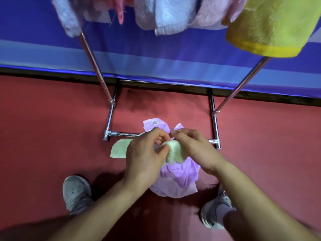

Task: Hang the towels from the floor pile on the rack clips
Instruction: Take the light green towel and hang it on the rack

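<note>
In the head view, a pale green towel is held low over the floor pile, gathered into a small bunch between both hands. The left hand is closed on it, with thumb and curled fingers pinching the cloth, and the right hand is likewise closed on the other side of the bunch, so that the two grips nearly touch. A flat pale green piece is seen on the red floor just left of the left hand; whether it belongs to the same towel cannot be told. Beneath the hands a crumpled lilac towel is left lying against the front bar of the rack base. Above, a yellow towel and several pink and lilac towels are already hung from the rack, though the clips themselves are cut off by the top edge. The towel is judged to be light, soft and limp, likely to sag and fold on itself when lifted. A hold on a hem or corner would probably serve best, with the edge spread between the two hands so that a single flat layer can be offered to a clip.
</note>
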The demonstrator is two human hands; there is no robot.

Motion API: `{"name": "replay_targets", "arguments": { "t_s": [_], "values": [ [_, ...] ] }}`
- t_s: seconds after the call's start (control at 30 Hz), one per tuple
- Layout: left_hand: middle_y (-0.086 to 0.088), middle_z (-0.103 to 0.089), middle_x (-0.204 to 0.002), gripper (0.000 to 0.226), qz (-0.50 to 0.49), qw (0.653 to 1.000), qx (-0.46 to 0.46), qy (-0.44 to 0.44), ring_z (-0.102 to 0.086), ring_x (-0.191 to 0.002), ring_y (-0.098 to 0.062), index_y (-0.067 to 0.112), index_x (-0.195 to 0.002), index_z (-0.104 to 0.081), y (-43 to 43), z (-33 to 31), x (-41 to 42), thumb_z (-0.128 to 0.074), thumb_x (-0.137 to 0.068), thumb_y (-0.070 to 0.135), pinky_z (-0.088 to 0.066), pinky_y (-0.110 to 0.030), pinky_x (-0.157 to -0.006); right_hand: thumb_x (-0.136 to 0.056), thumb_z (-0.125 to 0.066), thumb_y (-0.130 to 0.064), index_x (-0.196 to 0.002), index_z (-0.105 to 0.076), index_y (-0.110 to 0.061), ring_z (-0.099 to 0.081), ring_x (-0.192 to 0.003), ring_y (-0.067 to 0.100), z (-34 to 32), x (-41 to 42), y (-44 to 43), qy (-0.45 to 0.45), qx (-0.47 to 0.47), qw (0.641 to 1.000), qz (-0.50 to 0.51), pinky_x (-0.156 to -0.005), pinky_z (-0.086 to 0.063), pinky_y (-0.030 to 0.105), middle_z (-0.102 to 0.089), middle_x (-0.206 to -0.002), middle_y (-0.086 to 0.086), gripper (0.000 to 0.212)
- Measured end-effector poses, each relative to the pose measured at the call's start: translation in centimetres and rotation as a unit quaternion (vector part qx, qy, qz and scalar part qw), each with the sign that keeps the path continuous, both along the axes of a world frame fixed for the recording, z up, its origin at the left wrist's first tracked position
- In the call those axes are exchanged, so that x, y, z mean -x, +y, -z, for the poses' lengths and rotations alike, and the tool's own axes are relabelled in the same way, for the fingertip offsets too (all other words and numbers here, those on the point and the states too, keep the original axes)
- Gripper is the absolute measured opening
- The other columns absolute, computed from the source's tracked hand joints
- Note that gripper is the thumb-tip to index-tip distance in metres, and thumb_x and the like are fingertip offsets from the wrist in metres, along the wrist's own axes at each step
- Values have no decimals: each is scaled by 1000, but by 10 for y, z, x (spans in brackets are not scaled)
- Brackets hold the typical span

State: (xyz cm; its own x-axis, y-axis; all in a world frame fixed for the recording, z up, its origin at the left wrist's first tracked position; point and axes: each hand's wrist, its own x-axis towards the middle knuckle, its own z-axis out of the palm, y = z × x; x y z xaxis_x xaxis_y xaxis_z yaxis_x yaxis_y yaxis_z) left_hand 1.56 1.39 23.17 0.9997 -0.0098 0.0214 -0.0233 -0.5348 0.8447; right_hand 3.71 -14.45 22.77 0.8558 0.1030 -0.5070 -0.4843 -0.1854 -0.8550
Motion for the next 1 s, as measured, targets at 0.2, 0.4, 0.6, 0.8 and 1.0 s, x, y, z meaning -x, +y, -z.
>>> {"name": "replay_targets", "arguments": {
  "t_s": [0.2, 0.4, 0.6, 0.8, 1.0],
  "values": [
    [19, -71, -81, 36, -30, 999, 42, -19, -66, -81, 4, 25, -80, -66, -5, -5, 0, -69, -70, -9, -44, -6, -75, -91, -65, -49, -102, -71, -6, -66, -79, 20, 5, 3, -10, 108, -28, 994, 17, -82, -61, 50, -70, -90, 8, 44],
    [16, -72, -90, 44, 4, 998, 59, -24, -68, -89, -2, 25, -87, -68, -11, -4, 13, -64, -70, -16, -49, -13, -81, -95, -65, -26, -90, -79, -13, -72, -84, 18, 9, 9, -5, 130, -134, 982, 3, -81, -58, 36, -76, -93, 8, 20],
    [9, -68, -103, 66, 35, 998, 39, 45, -63, -96, -1, 25, -109, -64, -1, 4, 8, -51, -65, -23, -41, -3, -80, -85, -60, -17, -95, -65, 7, -58, -79, 22, 8, 4, -8, -32, -73, 997, 17, -75, -48, 37, -65, -84, 14, 26],
    [17, -54, -137, 83, 130, 989, -32, 64, -51, -128, -5, 39, -136, -54, 23, 11, -9, -51, -68, -9, -41, -21, -104, -75, -50, -12, -51, -42, -23, -35, -58, 12, -13, 17, 2, -106, -33, 988, -107, -60, -32, 27, -36, -58, -2, 28],
    [6, -69, -92, 28, 138, 982, -84, 93, -62, -90, -17, 21, -89, -68, 21, 8, -10, -51, -74, 37, -50, -39, -81, -79, -54, 1, -76, -68, -4, -50, -63, 2, -13, 16, -3, -170, -19, 982, -75, -63, -42, 14, -60, -66, 0, 15]
  ]
}}
